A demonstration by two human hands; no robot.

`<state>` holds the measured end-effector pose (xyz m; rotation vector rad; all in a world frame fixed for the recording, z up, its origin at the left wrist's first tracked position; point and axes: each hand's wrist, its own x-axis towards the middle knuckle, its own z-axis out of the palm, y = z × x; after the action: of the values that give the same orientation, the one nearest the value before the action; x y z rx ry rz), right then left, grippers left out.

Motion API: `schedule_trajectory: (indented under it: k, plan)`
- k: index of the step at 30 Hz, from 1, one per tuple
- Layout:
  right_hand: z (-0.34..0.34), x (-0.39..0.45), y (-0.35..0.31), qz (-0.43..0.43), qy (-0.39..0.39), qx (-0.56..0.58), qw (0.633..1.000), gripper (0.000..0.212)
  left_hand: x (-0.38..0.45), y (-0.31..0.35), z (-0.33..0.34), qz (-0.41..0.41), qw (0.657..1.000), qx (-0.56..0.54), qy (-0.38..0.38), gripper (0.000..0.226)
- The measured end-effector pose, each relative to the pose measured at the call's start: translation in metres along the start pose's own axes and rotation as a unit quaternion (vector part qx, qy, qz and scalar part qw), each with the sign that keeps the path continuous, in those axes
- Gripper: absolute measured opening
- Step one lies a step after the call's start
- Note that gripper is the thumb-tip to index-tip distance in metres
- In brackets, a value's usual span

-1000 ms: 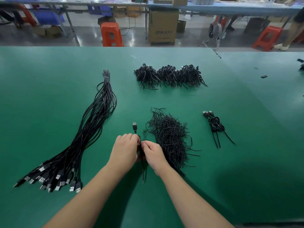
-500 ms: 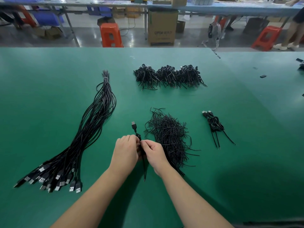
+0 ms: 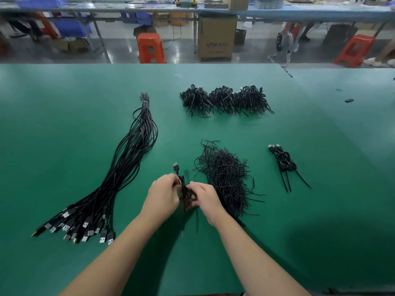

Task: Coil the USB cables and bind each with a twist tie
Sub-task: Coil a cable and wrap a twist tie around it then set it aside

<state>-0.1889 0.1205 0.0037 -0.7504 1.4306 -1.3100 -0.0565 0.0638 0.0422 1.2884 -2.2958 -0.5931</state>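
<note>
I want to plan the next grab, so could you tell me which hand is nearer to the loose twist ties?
Right. The right hand sits against the twist ties' left edge; the left hand is farther left, beyond the held cable.

A green worktop (image 3: 64, 124) fills most of the frame. Beyond it, a glossy grey floor (image 3: 119, 52) is seen, where orange stools (image 3: 150, 48) and a cardboard box (image 3: 214, 37) are placed beneath a long blue-topped table (image 3: 299, 9) across the top.
</note>
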Motion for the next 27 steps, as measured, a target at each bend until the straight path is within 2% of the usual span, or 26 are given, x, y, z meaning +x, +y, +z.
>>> schedule_trajectory:
  k: [2,3,5,7,11,12,14,17,20,22,23,25,27]
  plan:
    - [0.001,-0.005,-0.004,-0.002,-0.005,0.045,0.999,0.022,0.006,-0.005,-0.009,-0.067,0.996,-0.062,0.004,0.011]
    - [0.001,-0.007,-0.005,-0.021,-0.001,0.032,0.999,0.027,0.008,-0.008,-0.014,-0.101,0.99,-0.1,-0.003,0.013]
    - [0.001,-0.012,-0.005,-0.093,-0.004,-0.05,0.994,0.044,0.01,-0.011,-0.021,-0.155,0.967,-0.199,-0.03,0.015]
    - [0.002,-0.014,-0.013,-0.16,-0.019,-0.13,0.978,0.049,0.01,-0.009,-0.026,-0.175,0.942,-0.283,-0.051,0.017]
    - [0.001,-0.008,-0.04,-0.21,-0.014,-0.217,0.953,0.023,0.008,0.003,-0.032,-0.173,0.919,-0.348,-0.065,0.025]
    - [0.0,-0.007,-0.046,-0.202,-0.008,-0.225,0.953,0.017,0.01,0.006,-0.033,-0.173,0.922,-0.343,-0.056,0.025]
    - [0.001,-0.007,-0.055,-0.174,-0.011,-0.222,0.959,0.009,0.011,0.009,-0.036,-0.138,0.955,-0.261,-0.023,0.025]
    - [0.005,-0.008,-0.064,-0.133,-0.012,-0.175,0.975,0.017,0.009,0.015,-0.041,-0.047,0.99,-0.128,0.033,0.022]
    - [0.008,-0.01,-0.07,-0.106,-0.016,-0.102,0.989,0.014,0.005,0.018,-0.046,0.095,0.993,0.011,0.065,0.018]
    - [0.009,-0.012,-0.073,-0.078,-0.036,-0.046,0.995,0.005,0.005,0.017,-0.048,0.188,0.971,0.116,0.088,0.019]
    - [0.009,-0.012,-0.075,-0.062,-0.045,-0.025,0.997,0.003,0.005,0.016,-0.049,0.212,0.963,0.139,0.094,0.02]
    - [0.007,-0.014,-0.078,-0.043,-0.069,0.008,0.997,0.012,0.004,0.017,-0.052,0.215,0.964,0.123,0.094,0.016]
    - [0.002,-0.015,-0.081,-0.041,-0.107,0.026,0.993,0.019,0.003,0.018,-0.055,0.151,0.984,0.03,0.087,0.015]
